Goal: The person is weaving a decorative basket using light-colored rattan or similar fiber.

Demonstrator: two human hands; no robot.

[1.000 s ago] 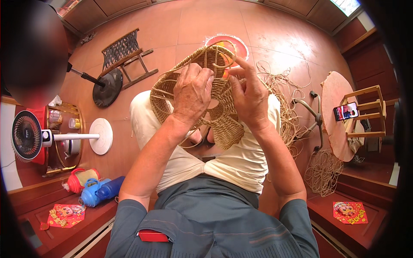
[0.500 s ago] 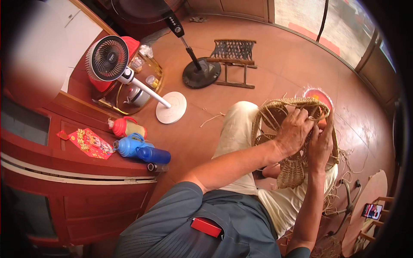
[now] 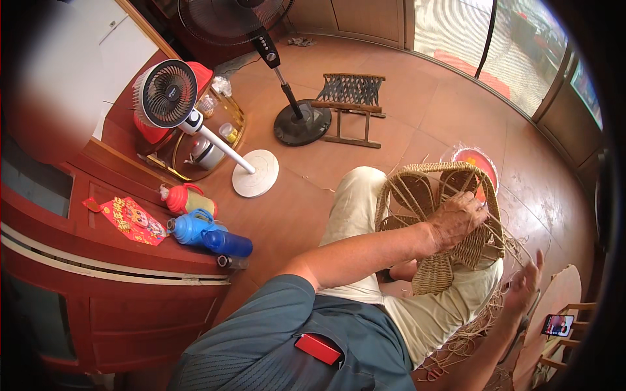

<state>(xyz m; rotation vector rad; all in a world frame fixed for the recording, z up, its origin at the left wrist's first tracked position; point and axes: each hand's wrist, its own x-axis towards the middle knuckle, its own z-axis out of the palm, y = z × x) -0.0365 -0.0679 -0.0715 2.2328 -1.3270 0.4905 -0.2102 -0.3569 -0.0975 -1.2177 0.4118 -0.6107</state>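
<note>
A woven straw piece [image 3: 435, 272] with a braided rim and several petal-shaped panels rests across my lap, tilted. My left hand [image 3: 458, 220] is closed at its upper right part, the fingertips pinched by the rim; exactly what they grip is partly hidden. My right hand [image 3: 523, 285] is out to the right of the piece, apart from it. A thin pale straw strand [image 3: 515, 246] runs from the rim to its fingers, which seem to pinch it. The index finger points upward.
Loose strands [image 3: 466, 335] lie on the floor by my right leg. Beyond the piece is a red round basin [image 3: 486, 166]. A phone [image 3: 558, 324] stands at the right near a round board [image 3: 562, 293]. Ahead are a small wooden stool [image 3: 352, 104] and a white fan [image 3: 255, 173].
My right hand has left the rim and swung out to the right and down, with the strand stretched behind it. My left hand stays at the woven piece, slightly lower in view.
</note>
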